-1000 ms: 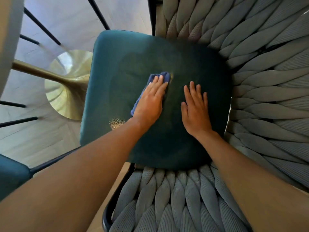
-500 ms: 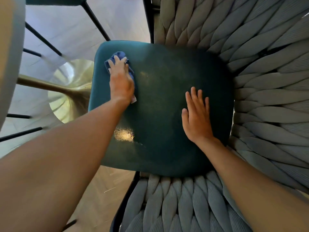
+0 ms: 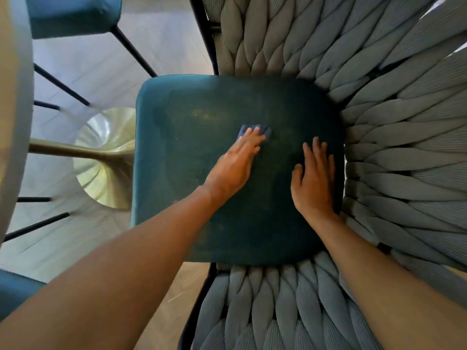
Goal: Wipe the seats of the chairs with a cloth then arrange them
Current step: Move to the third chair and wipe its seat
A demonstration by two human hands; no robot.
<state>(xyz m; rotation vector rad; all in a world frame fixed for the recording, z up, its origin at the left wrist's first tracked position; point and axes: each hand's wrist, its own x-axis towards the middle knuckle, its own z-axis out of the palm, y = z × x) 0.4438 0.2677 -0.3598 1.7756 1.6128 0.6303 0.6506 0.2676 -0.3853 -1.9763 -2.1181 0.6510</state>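
Observation:
I look straight down on a chair with a dark teal seat ringed by a grey woven back. My left hand lies flat on a small blue cloth near the middle of the seat, pressing it down; only the cloth's far edge shows past my fingertips. My right hand rests flat on the seat's right side, fingers spread, holding nothing.
A table's brass pedestal base stands on the pale wood floor left of the chair, and the table edge runs down the far left. Another teal chair seat with black legs is at top left, a third at bottom left.
My left hand slid the cloth from the seat's far left corner back to the middle. My right hand stayed planted on the right side.

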